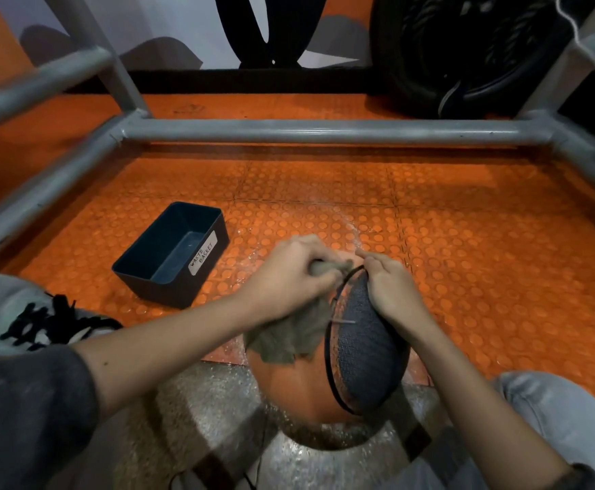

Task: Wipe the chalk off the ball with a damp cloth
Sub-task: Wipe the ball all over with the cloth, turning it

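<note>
An orange and dark grey ball (310, 387) with black seams sits low in the middle of the view, over the edge of the orange floor mat. My left hand (289, 274) grips a bunched grey-green cloth (289, 337) and holds it against the ball's upper left side; the rest of the cloth hangs down over the orange panel. My right hand (391, 288) rests on the ball's top right, fingers curled over the grey panel and steadying it. A short pale mark shows near the seam on the ball.
A dark open bin (172, 256) labelled "waste basket" stands on the studded orange mat (465, 242) to the left of the ball. A grey metal tube frame (306, 130) crosses behind and along both sides. A black tyre (465, 51) stands at the back right. Speckled floor lies below.
</note>
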Tool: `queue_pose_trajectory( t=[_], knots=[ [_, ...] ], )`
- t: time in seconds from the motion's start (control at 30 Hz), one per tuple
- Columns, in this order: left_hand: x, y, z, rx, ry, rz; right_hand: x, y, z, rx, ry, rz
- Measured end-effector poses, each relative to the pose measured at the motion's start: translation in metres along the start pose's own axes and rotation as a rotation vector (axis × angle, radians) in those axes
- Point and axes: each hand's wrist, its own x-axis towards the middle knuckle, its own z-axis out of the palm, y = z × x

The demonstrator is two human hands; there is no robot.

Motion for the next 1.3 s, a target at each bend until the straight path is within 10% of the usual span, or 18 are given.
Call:
queue_pose_trajectory(
  t=[0.2,0.43,0.57,0.8,1.13,1.3],
  knots=[
    [-0.004,-0.048,-0.018,-0.17,0.111,-0.448,0.009,0.003,-0.004,0.012,-0.025,0.033],
    [-0.016,0.003,0.014,-0.01,0.019,0.146,0.024,0.009,-0.008,0.108,-0.006,0.044],
    [0.001,-0.017,0.005,-0.146,0.205,-0.071,0.006,-0.006,-0.01,0.009,0.205,-0.295],
    [0.014,-0.051,-0.003,-0.252,0.219,-0.401,0.0,-0.022,0.025,-0.375,0.037,-0.415],
    [-0.039,-0.043,0.045,0.316,-0.056,0.448,0.07,-0.035,0.017,-0.305,-0.074,-0.295],
    [0.006,-0.053,0.009,0.044,0.217,0.07,0.066,-0.026,0.009,-0.221,-0.059,-0.283]
  ],
)
